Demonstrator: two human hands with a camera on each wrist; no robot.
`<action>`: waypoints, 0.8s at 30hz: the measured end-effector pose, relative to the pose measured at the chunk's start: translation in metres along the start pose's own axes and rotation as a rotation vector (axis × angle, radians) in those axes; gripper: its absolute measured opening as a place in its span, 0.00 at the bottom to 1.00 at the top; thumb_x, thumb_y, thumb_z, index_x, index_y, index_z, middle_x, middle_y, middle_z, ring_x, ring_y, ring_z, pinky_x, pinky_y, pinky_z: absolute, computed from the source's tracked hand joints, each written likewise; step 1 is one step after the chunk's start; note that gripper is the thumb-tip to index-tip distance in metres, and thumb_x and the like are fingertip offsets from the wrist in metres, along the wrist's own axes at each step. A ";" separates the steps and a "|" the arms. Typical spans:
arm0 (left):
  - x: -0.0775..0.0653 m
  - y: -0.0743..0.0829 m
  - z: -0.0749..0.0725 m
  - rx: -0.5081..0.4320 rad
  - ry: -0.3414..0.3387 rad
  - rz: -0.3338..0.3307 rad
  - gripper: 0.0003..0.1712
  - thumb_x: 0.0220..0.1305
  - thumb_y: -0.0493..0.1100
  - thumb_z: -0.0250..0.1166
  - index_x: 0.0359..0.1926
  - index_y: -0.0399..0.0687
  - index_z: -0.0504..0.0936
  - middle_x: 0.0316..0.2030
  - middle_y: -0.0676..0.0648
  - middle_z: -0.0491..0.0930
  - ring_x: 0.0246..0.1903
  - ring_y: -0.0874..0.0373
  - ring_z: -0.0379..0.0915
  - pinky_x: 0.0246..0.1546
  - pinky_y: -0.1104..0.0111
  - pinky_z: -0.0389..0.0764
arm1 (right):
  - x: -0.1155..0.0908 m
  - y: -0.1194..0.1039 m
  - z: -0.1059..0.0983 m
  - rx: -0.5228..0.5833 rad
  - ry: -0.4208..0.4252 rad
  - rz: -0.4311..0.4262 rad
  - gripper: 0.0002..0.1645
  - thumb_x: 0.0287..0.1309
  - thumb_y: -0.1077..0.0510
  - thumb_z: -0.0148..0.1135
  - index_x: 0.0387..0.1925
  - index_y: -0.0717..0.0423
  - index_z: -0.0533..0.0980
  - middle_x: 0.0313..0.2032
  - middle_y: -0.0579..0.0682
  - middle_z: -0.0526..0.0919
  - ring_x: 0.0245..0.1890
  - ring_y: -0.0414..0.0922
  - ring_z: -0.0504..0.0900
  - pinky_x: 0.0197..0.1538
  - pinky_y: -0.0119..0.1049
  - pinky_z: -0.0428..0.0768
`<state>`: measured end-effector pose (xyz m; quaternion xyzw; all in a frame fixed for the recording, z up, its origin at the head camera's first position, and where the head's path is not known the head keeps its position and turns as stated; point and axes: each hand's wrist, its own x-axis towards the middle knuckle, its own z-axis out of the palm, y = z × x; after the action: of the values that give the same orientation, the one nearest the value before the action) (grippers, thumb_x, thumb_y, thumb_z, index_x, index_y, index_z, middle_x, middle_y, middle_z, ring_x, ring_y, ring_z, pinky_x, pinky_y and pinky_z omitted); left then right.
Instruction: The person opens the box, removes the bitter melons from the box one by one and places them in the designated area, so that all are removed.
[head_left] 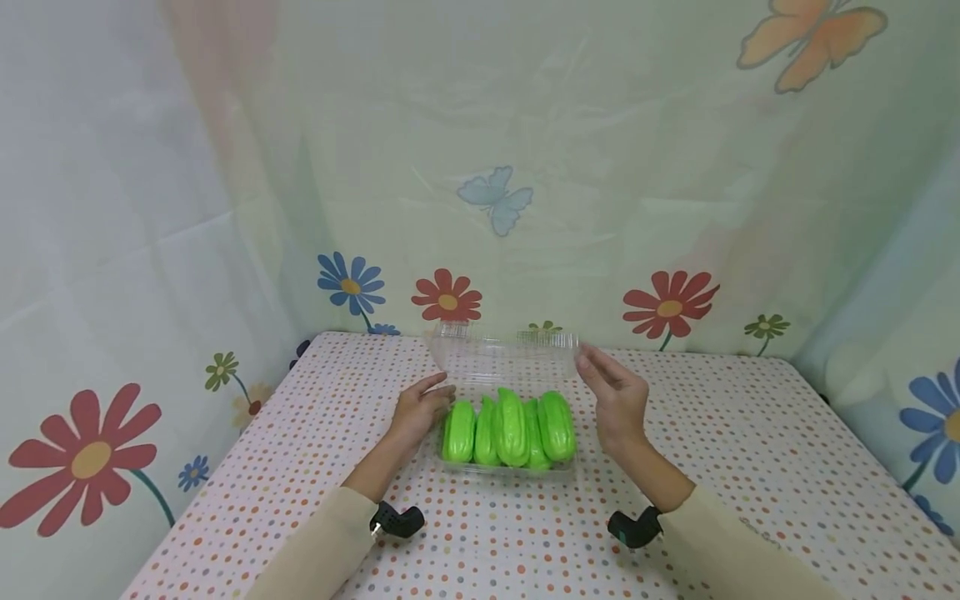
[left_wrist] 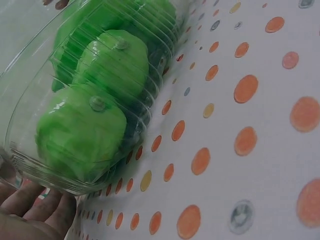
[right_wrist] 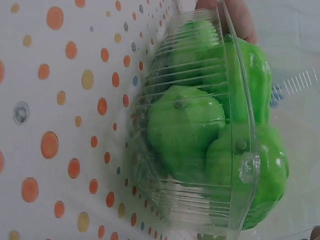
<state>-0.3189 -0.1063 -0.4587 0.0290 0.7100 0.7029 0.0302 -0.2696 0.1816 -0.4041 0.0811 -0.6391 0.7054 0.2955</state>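
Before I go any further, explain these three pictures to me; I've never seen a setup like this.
There is no robot: these are a person's bare left hand and right hand. The wide picture comes from a camera worn on the head; the two closer ones come from cameras on each wrist.

On the dotted tablecloth sits a clear plastic box holding shiny green pieces shaped like vegetables. Its see-through lid is raised at the back.

The right hand pinches the lid's right edge. The left hand is at the box's left end; whether it grips is hard to tell.
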 end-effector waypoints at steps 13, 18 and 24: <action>-0.008 -0.002 0.001 -0.013 -0.006 0.007 0.35 0.63 0.30 0.57 0.73 0.38 0.68 0.64 0.37 0.76 0.63 0.43 0.75 0.59 0.62 0.80 | 0.024 0.004 0.001 -0.113 -0.076 0.022 0.23 0.69 0.63 0.63 0.63 0.64 0.76 0.61 0.61 0.80 0.56 0.29 0.80 0.57 0.22 0.77; -0.013 -0.004 0.000 -0.015 -0.008 0.009 0.34 0.64 0.30 0.57 0.72 0.37 0.68 0.64 0.36 0.76 0.63 0.43 0.76 0.60 0.62 0.79 | 0.036 0.008 -0.002 -0.198 -0.141 0.042 0.24 0.68 0.66 0.61 0.65 0.62 0.75 0.62 0.59 0.80 0.54 0.35 0.82 0.39 0.17 0.77; -0.017 -0.003 0.001 -0.010 -0.005 0.049 0.33 0.64 0.29 0.56 0.71 0.33 0.68 0.63 0.33 0.76 0.62 0.40 0.75 0.59 0.60 0.80 | 0.055 0.011 -0.002 -0.266 -0.181 0.091 0.25 0.66 0.71 0.58 0.64 0.62 0.76 0.60 0.59 0.81 0.52 0.47 0.83 0.38 0.20 0.80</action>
<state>-0.3018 -0.1069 -0.4619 0.0480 0.7054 0.7070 0.0149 -0.3195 0.2002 -0.3868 0.0755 -0.7540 0.6169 0.2126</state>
